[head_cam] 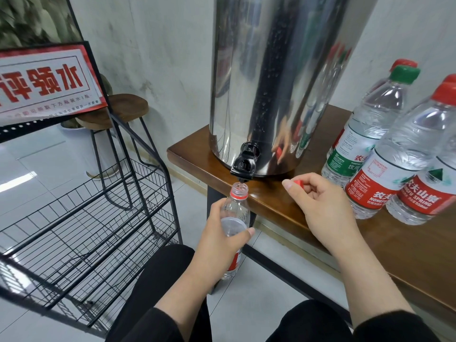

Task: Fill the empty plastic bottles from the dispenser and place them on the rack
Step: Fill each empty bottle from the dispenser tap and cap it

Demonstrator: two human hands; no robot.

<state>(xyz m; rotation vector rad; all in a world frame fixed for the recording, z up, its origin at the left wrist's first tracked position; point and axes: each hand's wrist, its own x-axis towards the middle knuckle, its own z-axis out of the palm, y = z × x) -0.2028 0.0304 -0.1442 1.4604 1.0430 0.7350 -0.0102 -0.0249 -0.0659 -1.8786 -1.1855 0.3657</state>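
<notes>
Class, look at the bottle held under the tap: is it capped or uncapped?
Uncapped. The bottle in the left hand has a bare open neck under the tap; the right hand holds its red cap.

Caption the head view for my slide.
Left hand holds open bottle under dispenser tap; right hand pinches red cap.

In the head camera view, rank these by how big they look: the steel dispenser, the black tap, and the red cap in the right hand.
1. steel dispenser
2. black tap
3. red cap, mostly hidden by the right hand
</notes>
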